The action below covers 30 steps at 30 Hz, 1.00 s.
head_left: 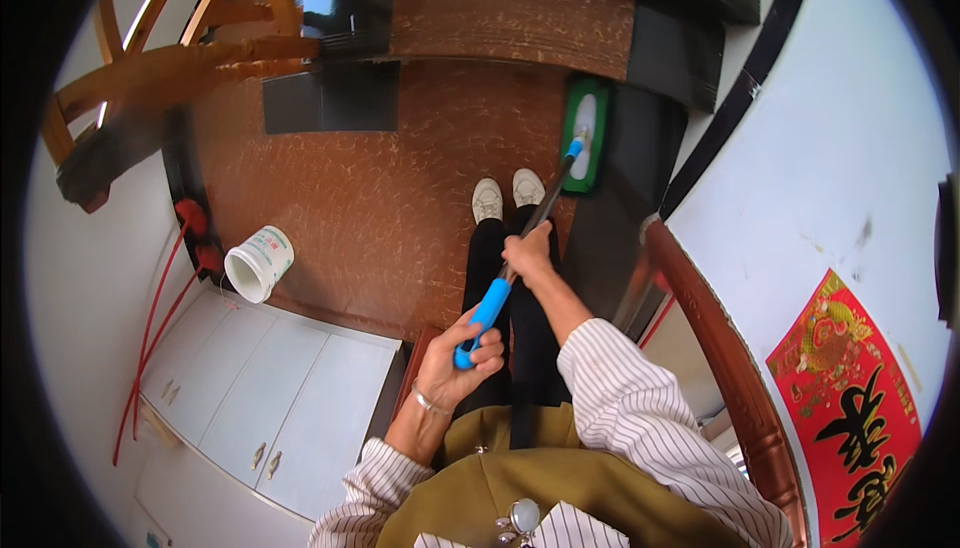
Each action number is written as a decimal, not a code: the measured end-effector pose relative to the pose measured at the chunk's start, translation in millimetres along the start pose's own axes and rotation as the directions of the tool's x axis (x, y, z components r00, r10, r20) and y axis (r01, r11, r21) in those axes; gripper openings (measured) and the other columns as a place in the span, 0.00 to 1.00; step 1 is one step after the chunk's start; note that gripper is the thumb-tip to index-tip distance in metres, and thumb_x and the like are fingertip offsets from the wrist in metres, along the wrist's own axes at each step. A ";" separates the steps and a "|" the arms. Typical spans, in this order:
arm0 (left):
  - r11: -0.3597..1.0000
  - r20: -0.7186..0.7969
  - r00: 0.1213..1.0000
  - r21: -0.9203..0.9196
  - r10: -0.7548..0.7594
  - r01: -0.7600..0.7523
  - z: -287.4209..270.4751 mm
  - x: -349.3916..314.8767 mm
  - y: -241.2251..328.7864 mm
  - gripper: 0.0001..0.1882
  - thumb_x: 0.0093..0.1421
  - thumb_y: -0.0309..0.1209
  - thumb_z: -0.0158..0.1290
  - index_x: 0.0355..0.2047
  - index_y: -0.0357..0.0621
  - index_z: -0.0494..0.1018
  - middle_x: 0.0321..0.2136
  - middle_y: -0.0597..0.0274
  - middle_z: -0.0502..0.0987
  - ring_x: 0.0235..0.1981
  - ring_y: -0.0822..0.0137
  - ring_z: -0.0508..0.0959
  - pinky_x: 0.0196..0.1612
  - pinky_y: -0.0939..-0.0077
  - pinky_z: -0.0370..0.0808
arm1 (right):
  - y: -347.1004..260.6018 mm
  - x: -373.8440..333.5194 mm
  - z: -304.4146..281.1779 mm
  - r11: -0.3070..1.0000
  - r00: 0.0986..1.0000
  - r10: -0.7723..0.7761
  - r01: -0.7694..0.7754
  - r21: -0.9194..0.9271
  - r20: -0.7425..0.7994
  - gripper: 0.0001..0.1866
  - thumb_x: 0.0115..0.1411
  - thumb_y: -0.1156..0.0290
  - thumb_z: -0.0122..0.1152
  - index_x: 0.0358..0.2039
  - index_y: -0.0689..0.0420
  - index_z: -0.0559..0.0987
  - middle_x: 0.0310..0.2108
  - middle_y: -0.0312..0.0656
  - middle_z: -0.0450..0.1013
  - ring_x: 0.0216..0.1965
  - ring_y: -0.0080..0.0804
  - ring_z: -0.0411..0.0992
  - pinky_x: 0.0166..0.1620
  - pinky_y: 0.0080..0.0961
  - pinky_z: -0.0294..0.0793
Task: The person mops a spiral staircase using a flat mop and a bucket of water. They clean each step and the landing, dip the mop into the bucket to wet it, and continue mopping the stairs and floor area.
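A flat mop (541, 210) slants from my body out to the floor ahead on the right. Its blue grip lies in my left hand (458, 356), the fingers curled round it near the end. Further down, my right hand (530, 252) is closed round the dark pole. The green mop head (583, 148), with a pale plate on top, rests flat at the border of the brown floor (330, 198) and a black strip, just below a step. My shoes stand to the left of the mop head.
A white bucket (259, 264) lies tipped on the left, beside red-handled tools (190, 218) leaning by the wall. White cabinets (280, 398) are at lower left. Brown steps (510, 13) rise ahead, with a wooden railing (190, 53) at upper left. A wooden handrail (720, 348) runs along the right.
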<state>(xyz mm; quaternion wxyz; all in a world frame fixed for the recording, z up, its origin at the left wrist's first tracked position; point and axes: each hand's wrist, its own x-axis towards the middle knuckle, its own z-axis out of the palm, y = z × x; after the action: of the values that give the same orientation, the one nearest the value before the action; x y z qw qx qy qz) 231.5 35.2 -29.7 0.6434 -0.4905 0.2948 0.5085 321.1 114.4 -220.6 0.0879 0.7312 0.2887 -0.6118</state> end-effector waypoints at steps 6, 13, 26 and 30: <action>0.876 0.012 0.976 -0.443 0.216 -0.188 -34.5 -53.0 29.8 0.10 0.56 0.25 0.46 0.36 0.36 0.59 0.22 0.65 0.61 0.17 0.77 0.62 0.22 0.81 0.60 | -39.2 -47.0 96.5 0.864 0.968 0.025 0.106 -0.492 0.251 0.45 0.52 0.72 0.53 0.61 0.68 0.35 0.40 0.63 0.70 0.39 0.51 0.73 0.41 0.34 0.73; 0.917 0.025 0.951 -0.272 0.309 -0.291 -35.2 -30.9 22.7 0.13 0.61 0.31 0.44 0.47 0.55 0.60 0.22 0.64 0.62 0.19 0.72 0.61 0.23 0.79 0.60 | -21.6 -20.1 151.6 0.653 0.793 -0.505 0.610 -0.449 0.341 0.39 0.51 0.72 0.53 0.61 0.68 0.48 0.43 0.59 0.69 0.38 0.45 0.72 0.40 0.32 0.71; 0.953 0.193 0.974 -0.297 0.117 -0.056 -50.4 -41.2 58.8 0.05 0.64 0.35 0.44 0.33 0.53 0.59 0.17 0.65 0.64 0.16 0.73 0.61 0.22 0.79 0.59 | -52.0 -60.2 119.9 0.995 0.969 -0.024 0.048 -0.091 0.247 0.36 0.55 0.81 0.49 0.63 0.52 0.49 0.22 0.37 0.64 0.16 0.21 0.63 0.15 0.19 0.65; 0.844 0.316 0.917 -0.535 0.245 -0.041 -79.4 -48.7 88.1 0.04 0.64 0.33 0.45 0.36 0.53 0.60 0.17 0.66 0.63 0.16 0.73 0.61 0.22 0.80 0.59 | -54.0 -62.1 169.6 0.923 0.975 -0.112 0.173 -0.344 0.191 0.37 0.55 0.81 0.49 0.63 0.53 0.48 0.22 0.38 0.65 0.16 0.22 0.64 0.14 0.20 0.64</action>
<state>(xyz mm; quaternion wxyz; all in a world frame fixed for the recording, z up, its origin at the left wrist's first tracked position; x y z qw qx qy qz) 142.8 -56.3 -43.6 0.4911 -0.5159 0.0560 0.6996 144.1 57.4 -189.8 0.1989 0.6258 0.4396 -0.6128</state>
